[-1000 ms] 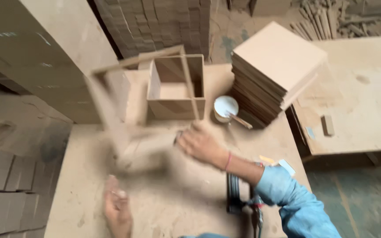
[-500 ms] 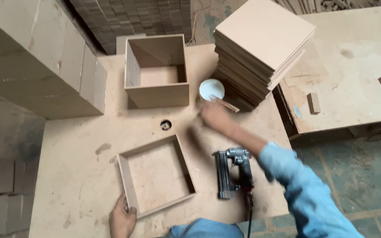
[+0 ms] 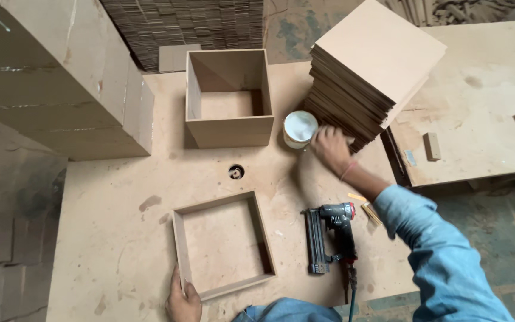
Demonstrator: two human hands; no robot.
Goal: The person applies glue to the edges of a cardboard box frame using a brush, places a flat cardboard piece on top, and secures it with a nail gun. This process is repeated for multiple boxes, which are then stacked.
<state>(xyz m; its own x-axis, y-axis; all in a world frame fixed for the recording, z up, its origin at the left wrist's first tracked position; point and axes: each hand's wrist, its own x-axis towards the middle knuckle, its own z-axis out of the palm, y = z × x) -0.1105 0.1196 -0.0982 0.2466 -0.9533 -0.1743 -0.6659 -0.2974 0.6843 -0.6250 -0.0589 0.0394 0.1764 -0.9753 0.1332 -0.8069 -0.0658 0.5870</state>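
- The left hand [image 3: 183, 301] grips the near-left corner of the shallow square frame [image 3: 223, 244], which lies flat by the worktable's [image 3: 114, 238] near edge.
- The right hand [image 3: 331, 148], fingers curled and empty, reaches beside the white glue pot [image 3: 299, 128], touching the board stack [image 3: 372, 68].
- A nail gun [image 3: 329, 235] lies right of the frame; an open box [image 3: 229, 98] stands toward the far edge.

Left hand [image 3: 183, 301] on square frame [image 3: 223, 244], right hand [image 3: 331, 148] beside white cup [image 3: 299, 128]

The fibreboard table [image 3: 120, 197] carries a shallow square frame [image 3: 223, 244]. Beyond the frame stands an open box [image 3: 229, 98]; right of it lie a nail gun [image 3: 329, 235], a white glue pot [image 3: 299, 128] and stacked panels [image 3: 371, 65].
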